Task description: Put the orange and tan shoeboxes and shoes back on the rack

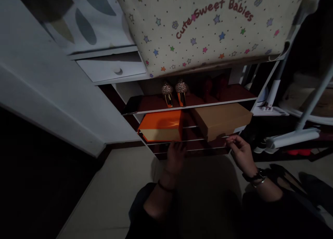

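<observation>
Hanging before a shelf rack (151, 102), the left hand (176, 153) is showing loosely bent, parted fingers and appears to be gripping nothing; it is lying in deep shadow, just beside the lower right corner of an orange box (161, 123), and whether the fingertips are touching the box I cannot tell. The right hand (239, 151) is holding its fingers bent in toward the thumb, near the front right part of a brown box (221, 118); whether it is pinching anything I cannot tell.

Both boxes are sitting below the upper shelf (195, 99), the orange one at the rack's left edge, the brown one at its right edge, with a gap separating them. The brown box is bearing a whitish label (239, 129) low on its near side. On the upper shelf, a pair of glittery heels (181, 90) is standing at the front edge, left of the middle, while dark red shoes (207, 88) are standing farther right, hard to make out.

Above, a star-printed cloth (205, 34) reading "Cute Sweet Babies" is draping over the rack's top, and a white drawer (104, 68) is showing at the top left corner. A dark watch (257, 174) and a silver bangle (258, 183) are circling the right wrist.
</observation>
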`<state>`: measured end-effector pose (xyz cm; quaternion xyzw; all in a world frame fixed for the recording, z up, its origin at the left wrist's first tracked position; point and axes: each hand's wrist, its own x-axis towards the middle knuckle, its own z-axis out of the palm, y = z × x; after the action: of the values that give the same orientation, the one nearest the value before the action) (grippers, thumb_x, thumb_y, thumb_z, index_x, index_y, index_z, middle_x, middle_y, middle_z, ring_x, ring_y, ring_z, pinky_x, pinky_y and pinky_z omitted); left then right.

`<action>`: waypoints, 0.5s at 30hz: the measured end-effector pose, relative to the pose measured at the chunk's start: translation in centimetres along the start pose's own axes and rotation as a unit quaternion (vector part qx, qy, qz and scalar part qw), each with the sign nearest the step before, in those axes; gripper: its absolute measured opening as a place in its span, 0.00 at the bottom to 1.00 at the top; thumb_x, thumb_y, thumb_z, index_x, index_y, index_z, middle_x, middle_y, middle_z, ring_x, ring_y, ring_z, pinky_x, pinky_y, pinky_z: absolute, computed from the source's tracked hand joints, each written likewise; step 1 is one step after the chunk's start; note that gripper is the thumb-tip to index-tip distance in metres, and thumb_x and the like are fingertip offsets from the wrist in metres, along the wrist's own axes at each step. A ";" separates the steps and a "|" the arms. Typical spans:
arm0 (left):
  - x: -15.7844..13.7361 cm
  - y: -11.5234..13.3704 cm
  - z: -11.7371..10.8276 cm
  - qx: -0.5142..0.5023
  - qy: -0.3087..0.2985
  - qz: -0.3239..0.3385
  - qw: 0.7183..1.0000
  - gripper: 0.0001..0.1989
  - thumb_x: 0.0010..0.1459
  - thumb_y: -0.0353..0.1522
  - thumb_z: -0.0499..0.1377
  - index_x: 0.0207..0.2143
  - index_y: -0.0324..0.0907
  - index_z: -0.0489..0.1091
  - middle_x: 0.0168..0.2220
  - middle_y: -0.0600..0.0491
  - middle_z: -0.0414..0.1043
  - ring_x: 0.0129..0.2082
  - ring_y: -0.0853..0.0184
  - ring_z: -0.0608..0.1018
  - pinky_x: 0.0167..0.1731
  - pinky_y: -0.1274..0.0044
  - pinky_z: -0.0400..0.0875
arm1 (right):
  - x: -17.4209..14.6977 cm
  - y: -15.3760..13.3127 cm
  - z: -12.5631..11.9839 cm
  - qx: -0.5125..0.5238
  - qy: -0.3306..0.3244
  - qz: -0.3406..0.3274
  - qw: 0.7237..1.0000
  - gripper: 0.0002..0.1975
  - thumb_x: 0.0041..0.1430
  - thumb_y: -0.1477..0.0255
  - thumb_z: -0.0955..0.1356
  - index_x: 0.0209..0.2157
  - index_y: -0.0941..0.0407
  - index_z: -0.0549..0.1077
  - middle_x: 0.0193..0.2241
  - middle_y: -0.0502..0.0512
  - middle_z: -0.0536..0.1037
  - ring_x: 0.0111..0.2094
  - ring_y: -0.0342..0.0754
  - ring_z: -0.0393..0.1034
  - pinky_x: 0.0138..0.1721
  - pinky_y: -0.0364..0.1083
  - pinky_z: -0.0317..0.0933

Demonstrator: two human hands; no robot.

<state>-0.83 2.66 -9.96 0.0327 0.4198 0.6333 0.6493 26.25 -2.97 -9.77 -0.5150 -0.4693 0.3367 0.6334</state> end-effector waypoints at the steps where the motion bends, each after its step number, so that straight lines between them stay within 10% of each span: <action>1: 0.3 1.2 -0.1 -0.014 0.008 0.007 1.000 0.06 0.68 0.33 0.56 0.37 0.45 0.71 0.48 0.49 0.74 0.50 0.63 0.78 0.59 0.63 0.72 | -0.3 -0.3 1.0 -0.032 -0.010 -0.043 0.999 0.13 0.62 0.58 0.75 0.36 0.54 0.78 0.29 0.50 0.80 0.32 0.47 0.74 0.36 0.45 0.66; 8: 1.2 7.0 -1.3 -0.055 0.019 -0.004 0.998 0.16 0.70 0.46 0.52 0.45 0.46 0.71 0.54 0.43 0.73 0.58 0.57 0.76 0.64 0.58 0.67 | -1.5 -2.0 9.7 -0.170 -0.141 -0.330 0.918 0.13 0.71 0.74 0.65 0.54 0.53 0.75 0.48 0.60 0.81 0.50 0.54 0.78 0.52 0.53 0.73; 15: 0.6 6.0 -2.7 -0.050 -0.021 -0.026 0.998 0.21 0.71 0.51 0.50 0.48 0.45 0.70 0.55 0.41 0.72 0.53 0.56 0.79 0.52 0.61 0.76 | 0.0 -2.4 17.1 -0.372 -0.181 -0.391 0.822 0.42 0.65 0.77 0.66 0.77 0.62 0.52 0.76 0.69 0.53 0.79 0.65 0.39 0.77 0.68 0.45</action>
<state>-7.27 3.01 -8.50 0.0019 0.3747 0.6354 0.6752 10.06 2.21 -6.93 -0.4146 -0.8271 -0.0525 0.3759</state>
